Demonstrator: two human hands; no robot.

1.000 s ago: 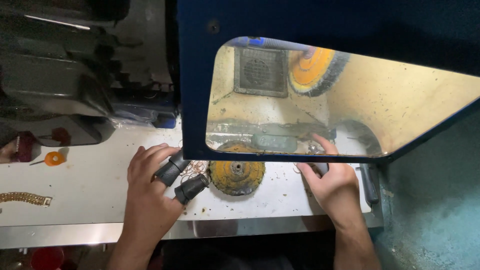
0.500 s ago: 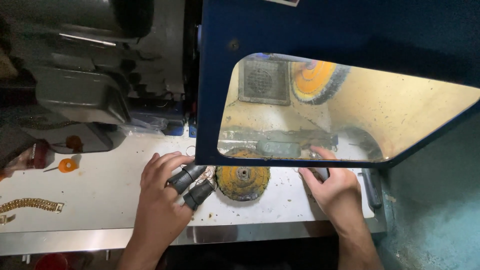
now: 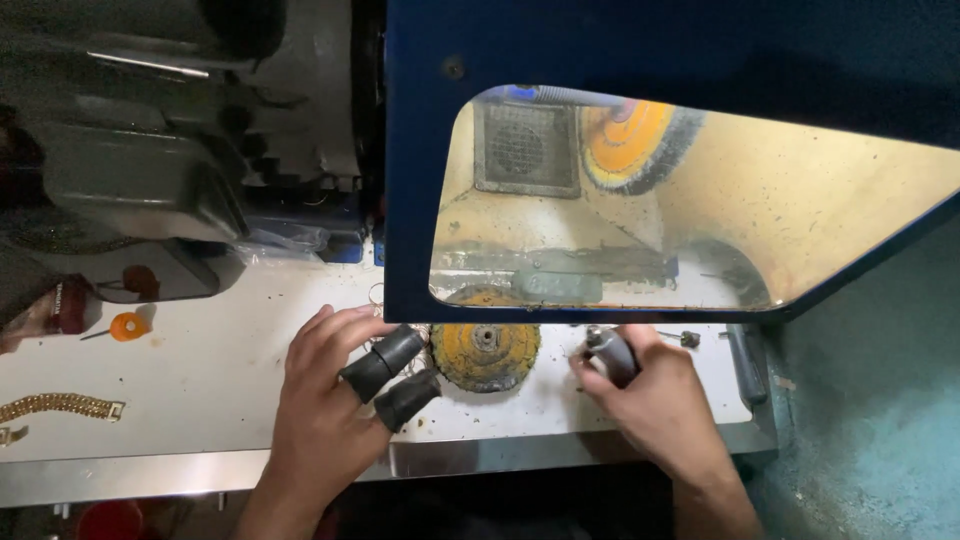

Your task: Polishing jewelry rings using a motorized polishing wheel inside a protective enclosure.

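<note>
While both forearms come up from the bottom edge of the view, the hands rest on the white desk (image 3: 200, 380) on either side of a round yellow wire brush wheel (image 3: 486, 352) that lies flat, half under the lower edge of a blue machine hood (image 3: 640, 50). The left hand (image 3: 325, 410) lies palm down, its fingers spread and pointing up and to the right; black rubber finger guards (image 3: 392, 372) cover what look like three of its fingers, and their tips sit just beside the wheel's left rim. It holds nothing. The right hand (image 3: 655, 395) is curled, knuckles up, closed around a small dark rounded piece with a metal tip (image 3: 608, 352) that sticks out toward the wheel; what the piece is I cannot tell from here, since the fingers hide most of it. It is near the wheel's right side but not touching it.

Through the hood's yellowed window (image 3: 800, 210) a second orange and yellow brush wheel (image 3: 630, 140) stands mounted beside a square vent grille (image 3: 525, 148). A small metal bit (image 3: 688, 338) lies on the desk just past the right hand. Well apart on the left lie a gold chain bracelet (image 3: 60, 406) and a small orange cap (image 3: 128, 326), under dark grey machinery (image 3: 130, 170).
</note>
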